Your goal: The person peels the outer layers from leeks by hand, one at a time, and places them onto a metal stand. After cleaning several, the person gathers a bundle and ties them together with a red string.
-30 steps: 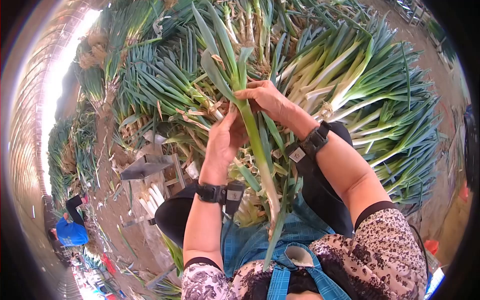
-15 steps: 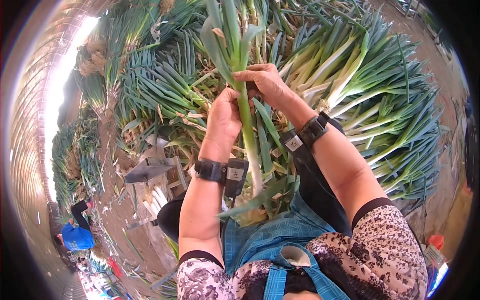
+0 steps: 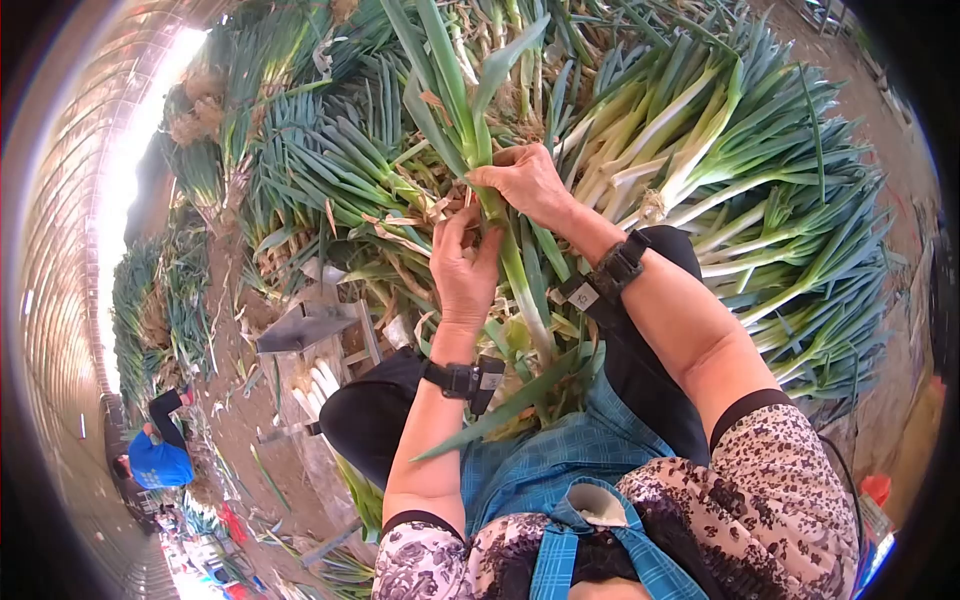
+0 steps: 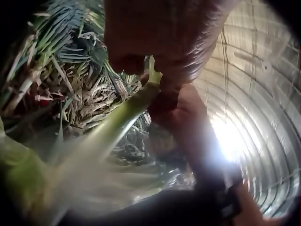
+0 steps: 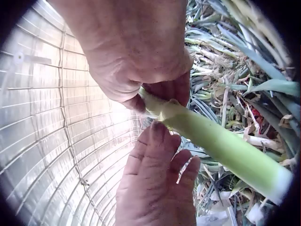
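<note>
A long green onion (image 3: 516, 272) stands between the hands, leaves at the top and its pale lower end toward the lap. My right hand (image 3: 528, 188) grips it just under the leaves. Lower down, my left hand (image 3: 465, 278) is against the stalk with thumb and fingers bent. In the right wrist view, the left hand (image 5: 157, 181) has a fingertip at a raised edge of sheath on the stalk (image 5: 225, 146), below the right hand (image 5: 141, 42). A torn sheath piece (image 4: 153, 73) sticks up beside the left hand (image 4: 162, 35) in the left wrist view.
Trimmed onions with white stalks (image 3: 740, 210) are heaped at the right. More onion bunches (image 3: 320, 165) lie at the left and ahead. A metal-topped stand (image 3: 305, 328) is by the left knee. Someone in blue (image 3: 160, 460) is at the far left.
The onion's lower end swings left, then back right, and its leaves shift with it. My left hand moves down and right, its fingers now more spread. My right hand stays just below the leaves.
</note>
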### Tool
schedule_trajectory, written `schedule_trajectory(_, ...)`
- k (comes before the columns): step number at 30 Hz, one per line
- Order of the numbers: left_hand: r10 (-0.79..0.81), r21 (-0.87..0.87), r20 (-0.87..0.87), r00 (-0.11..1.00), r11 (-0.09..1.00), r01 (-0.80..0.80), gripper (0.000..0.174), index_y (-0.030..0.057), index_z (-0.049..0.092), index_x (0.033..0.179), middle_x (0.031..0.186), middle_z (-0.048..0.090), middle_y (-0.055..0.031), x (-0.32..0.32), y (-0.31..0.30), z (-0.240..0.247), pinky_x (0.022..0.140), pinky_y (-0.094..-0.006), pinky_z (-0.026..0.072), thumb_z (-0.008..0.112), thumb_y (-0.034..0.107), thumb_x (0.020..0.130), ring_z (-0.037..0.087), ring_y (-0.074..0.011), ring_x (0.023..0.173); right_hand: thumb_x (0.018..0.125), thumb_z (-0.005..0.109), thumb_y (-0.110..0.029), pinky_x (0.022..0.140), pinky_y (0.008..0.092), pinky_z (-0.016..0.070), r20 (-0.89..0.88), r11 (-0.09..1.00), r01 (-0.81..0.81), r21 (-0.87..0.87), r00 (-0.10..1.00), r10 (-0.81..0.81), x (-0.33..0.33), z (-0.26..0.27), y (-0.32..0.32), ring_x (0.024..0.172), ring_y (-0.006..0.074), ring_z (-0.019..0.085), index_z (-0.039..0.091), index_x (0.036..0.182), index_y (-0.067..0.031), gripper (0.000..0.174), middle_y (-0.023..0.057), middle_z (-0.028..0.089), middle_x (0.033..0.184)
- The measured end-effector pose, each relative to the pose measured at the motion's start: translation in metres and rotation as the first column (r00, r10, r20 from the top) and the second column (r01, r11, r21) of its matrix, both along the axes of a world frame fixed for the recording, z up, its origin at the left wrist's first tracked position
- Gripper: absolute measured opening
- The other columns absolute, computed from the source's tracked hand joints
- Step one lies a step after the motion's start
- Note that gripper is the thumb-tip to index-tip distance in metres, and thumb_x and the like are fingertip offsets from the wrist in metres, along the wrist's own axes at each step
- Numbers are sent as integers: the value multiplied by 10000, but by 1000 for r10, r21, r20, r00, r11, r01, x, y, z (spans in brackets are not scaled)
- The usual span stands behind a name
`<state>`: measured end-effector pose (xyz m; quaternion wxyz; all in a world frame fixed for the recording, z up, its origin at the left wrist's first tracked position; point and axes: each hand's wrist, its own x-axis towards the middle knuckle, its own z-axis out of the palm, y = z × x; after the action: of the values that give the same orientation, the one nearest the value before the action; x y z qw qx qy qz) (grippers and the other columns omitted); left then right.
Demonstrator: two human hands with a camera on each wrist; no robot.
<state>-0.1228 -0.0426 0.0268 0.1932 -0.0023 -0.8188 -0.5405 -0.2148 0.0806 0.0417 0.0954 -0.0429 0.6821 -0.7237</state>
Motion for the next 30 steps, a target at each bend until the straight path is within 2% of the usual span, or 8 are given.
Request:
schedule_trajectory(1, 2, -275, -102, 995, 961, -30, 298, 19, 622, 1054, 914, 612, -73, 2, -2, -1, 690, -274, 472, 700, 9, 767, 586, -175, 749, 712, 722, -170, 542, 263, 478, -2, 1000, -7, 2, 1000, 7, 0, -3, -2, 558, 90, 567, 700, 824, 80, 275, 80, 643, 629)
schedule_trajectory(11, -254, -682, -399, 881, 725, -100, 157, 56, 541, 864, 923, 569, -90, -14, 11, -6, 781, -402, 391, 610, 3, 734, 508, -292, 862, 759, 706, -148, 534, 248, 440, -33, 995, 60, 81, 998, -57, -13, -11, 5, 577, 81, 542, 701, 826, 59, 218, 38, 638, 671)
schedule_trajectory(14, -285, -726, -194, 939, 685, 57, 169, 59, 510, 865, 886, 561, -106, 17, 8, -27, 783, -404, 389, 594, -16, 739, 508, -305, 831, 775, 702, -83, 547, 257, 457, 2, 985, 165, -57, 986, -165, -34, -25, 12, 581, 112, 576, 698, 867, 54, 165, 67, 655, 702)
schedule_trajectory(19, -299, -404, 342, 891, 809, 427, 130, 23, 595, 834, 773, 593, -110, 92, -19, -56, 705, -378, 448, 690, 61, 753, 561, -283, 745, 737, 727, -123, 530, 285, 445, 74, 990, 103, -96, 993, -96, -35, -22, 22, 563, 113, 539, 706, 820, 37, 182, 53, 629, 665)
schedule_trajectory(23, 19, 8, 332, 943, 1000, -23, 292, -32, 671, 925, 801, 681, -96, 46, -22, -12, 665, -292, 470, 719, 228, 800, 605, -170, 697, 795, 689, -87, 612, 303, 536, 179, 937, -72, -340, 974, 140, -12, -1, 18, 669, 177, 645, 664, 972, 59, 231, 109, 672, 810)
schedule_trajectory(26, -69, 199, 340, 938, 980, 0, 314, -63, 669, 964, 852, 691, -78, 13, -18, 9, 699, -270, 488, 724, 209, 816, 625, -146, 735, 826, 660, -92, 695, 323, 564, 184, 886, -186, -425, 941, 286, -4, 1, 16, 764, 217, 679, 617, 1044, 79, 281, 139, 674, 894)
schedule_trajectory(28, -403, 745, 371, 837, 666, -10, 300, -84, 658, 987, 930, 684, -94, 5, -17, 8, 755, -262, 514, 716, 165, 830, 645, -144, 812, 833, 659, -111, 723, 316, 558, 190, 826, -238, -511, 906, 379, -1, 4, 17, 772, 210, 680, 619, 1035, 78, 279, 132, 673, 898)
schedule_trajectory(30, -445, 773, 356, 821, 634, 9, 274, -80, 659, 981, 929, 683, -98, 7, -18, 7, 777, -270, 523, 712, 144, 831, 649, -148, 822, 851, 636, -119, 767, 326, 542, 172, 807, -284, -517, 890, 423, -3, 1, 20, 801, 220, 673, 598, 1083, 81, 309, 141, 670, 936)
